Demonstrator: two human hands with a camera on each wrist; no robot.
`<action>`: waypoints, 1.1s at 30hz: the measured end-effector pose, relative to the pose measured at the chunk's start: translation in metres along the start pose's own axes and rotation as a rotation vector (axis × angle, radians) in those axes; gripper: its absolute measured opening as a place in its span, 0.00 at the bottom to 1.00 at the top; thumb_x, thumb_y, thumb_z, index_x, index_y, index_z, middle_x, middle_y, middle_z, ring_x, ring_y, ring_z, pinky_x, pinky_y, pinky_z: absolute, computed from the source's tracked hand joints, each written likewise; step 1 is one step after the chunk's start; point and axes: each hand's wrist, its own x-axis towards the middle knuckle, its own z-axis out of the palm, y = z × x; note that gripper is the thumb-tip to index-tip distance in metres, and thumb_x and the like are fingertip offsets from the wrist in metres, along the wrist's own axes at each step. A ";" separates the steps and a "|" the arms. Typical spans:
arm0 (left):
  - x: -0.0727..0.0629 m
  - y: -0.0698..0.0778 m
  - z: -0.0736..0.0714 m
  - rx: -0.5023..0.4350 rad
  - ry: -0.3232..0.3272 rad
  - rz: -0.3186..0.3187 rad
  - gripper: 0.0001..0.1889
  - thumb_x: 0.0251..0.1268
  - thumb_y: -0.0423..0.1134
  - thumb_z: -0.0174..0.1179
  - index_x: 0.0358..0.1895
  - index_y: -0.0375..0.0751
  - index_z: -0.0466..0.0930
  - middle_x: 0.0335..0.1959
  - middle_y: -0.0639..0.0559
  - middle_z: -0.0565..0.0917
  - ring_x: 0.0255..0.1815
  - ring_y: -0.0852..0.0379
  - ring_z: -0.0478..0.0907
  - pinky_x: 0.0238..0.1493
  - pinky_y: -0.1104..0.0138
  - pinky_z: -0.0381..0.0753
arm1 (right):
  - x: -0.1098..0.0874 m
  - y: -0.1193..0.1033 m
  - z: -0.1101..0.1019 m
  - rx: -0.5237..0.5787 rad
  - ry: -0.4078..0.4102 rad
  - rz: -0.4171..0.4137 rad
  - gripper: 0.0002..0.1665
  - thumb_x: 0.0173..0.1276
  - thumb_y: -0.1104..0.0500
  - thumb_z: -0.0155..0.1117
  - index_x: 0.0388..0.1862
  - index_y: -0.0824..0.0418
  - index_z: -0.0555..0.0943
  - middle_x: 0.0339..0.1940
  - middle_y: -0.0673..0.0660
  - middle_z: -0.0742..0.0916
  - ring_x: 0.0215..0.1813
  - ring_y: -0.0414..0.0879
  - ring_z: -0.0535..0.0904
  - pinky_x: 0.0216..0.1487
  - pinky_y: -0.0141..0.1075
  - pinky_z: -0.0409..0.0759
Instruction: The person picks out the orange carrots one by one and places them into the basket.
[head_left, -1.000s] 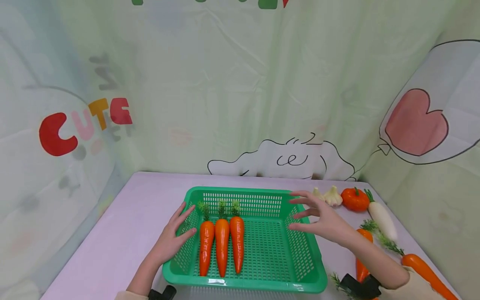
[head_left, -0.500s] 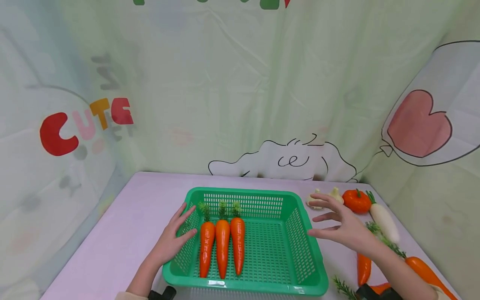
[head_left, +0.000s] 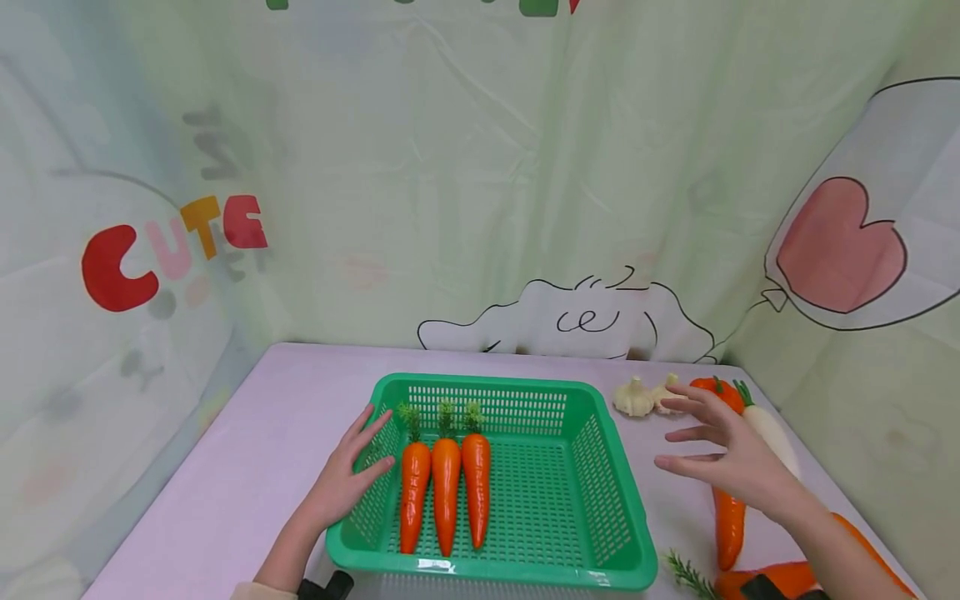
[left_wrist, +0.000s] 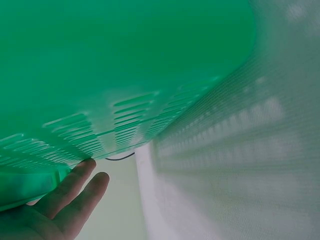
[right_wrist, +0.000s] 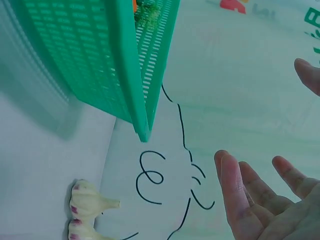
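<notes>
On the table, a green plastic basket holds three orange carrots with green tops, side by side in its left half. At the basket's left rim is my left hand, fingers spread, thumb reaching over the inside. The left wrist view shows fingers by the basket's slotted outer wall; whether they press on it I cannot tell. My right hand hovers right of the basket, fingers spread and lightly bent, holding nothing. Behind it are two garlic bulbs, a white radish and a partly hidden orange-red vegetable.
Beneath my right forearm an upright-lying carrot and other orange carrots lie on the pale tabletop, partly covered. A printed curtain hangs behind the table and along both sides.
My right hand has moved away from above the basket's right rim, going right toward the vegetables. Both garlic bulbs are now uncovered. The left hand and basket look unmoved.
</notes>
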 end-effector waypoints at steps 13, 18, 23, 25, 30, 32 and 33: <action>0.000 0.001 0.000 -0.011 0.001 0.009 0.32 0.63 0.49 0.55 0.70 0.52 0.58 0.73 0.46 0.45 0.70 0.37 0.43 0.56 0.33 0.51 | -0.016 0.027 -0.018 -0.081 0.025 0.110 0.46 0.57 0.56 0.68 0.69 0.62 0.54 0.59 0.71 0.69 0.40 0.33 0.78 0.31 0.37 0.81; 0.000 0.001 0.000 -0.005 0.000 0.006 0.31 0.63 0.50 0.55 0.69 0.53 0.58 0.73 0.46 0.45 0.70 0.37 0.43 0.56 0.33 0.50 | -0.021 0.037 -0.025 -0.057 0.009 0.191 0.47 0.59 0.53 0.66 0.70 0.60 0.50 0.61 0.71 0.66 0.39 0.27 0.74 0.33 0.39 0.81; 0.000 -0.001 0.000 0.006 0.004 0.005 0.32 0.63 0.50 0.55 0.70 0.54 0.58 0.73 0.46 0.45 0.70 0.37 0.43 0.56 0.33 0.50 | -0.025 0.049 -0.027 -0.043 0.016 0.190 0.47 0.60 0.56 0.65 0.70 0.64 0.48 0.60 0.73 0.66 0.38 0.22 0.71 0.32 0.36 0.81; 0.000 -0.002 0.000 0.008 0.005 0.005 0.32 0.63 0.50 0.55 0.70 0.53 0.57 0.73 0.46 0.45 0.70 0.37 0.43 0.56 0.33 0.50 | -0.026 0.055 -0.027 -0.050 0.021 0.178 0.46 0.61 0.57 0.65 0.69 0.64 0.49 0.60 0.73 0.66 0.37 0.22 0.71 0.31 0.35 0.80; 0.000 -0.001 0.001 0.008 0.010 0.005 0.32 0.63 0.51 0.55 0.70 0.52 0.58 0.73 0.46 0.45 0.70 0.37 0.43 0.56 0.33 0.50 | -0.028 0.066 -0.028 -0.081 0.031 0.162 0.45 0.60 0.59 0.66 0.68 0.63 0.51 0.59 0.74 0.67 0.39 0.31 0.76 0.31 0.33 0.80; 0.000 -0.002 0.001 0.008 0.012 0.006 0.32 0.63 0.51 0.55 0.69 0.52 0.58 0.73 0.46 0.45 0.70 0.37 0.43 0.56 0.33 0.51 | -0.028 0.070 -0.028 -0.091 0.029 0.166 0.45 0.59 0.58 0.66 0.68 0.62 0.51 0.59 0.74 0.67 0.41 0.42 0.78 0.31 0.35 0.80; 0.000 -0.002 0.001 0.008 0.012 0.006 0.32 0.63 0.50 0.55 0.70 0.52 0.58 0.73 0.46 0.45 0.70 0.37 0.43 0.56 0.33 0.50 | -0.028 0.072 -0.028 -0.097 0.029 0.169 0.46 0.59 0.57 0.66 0.68 0.62 0.51 0.59 0.74 0.67 0.42 0.48 0.79 0.32 0.37 0.81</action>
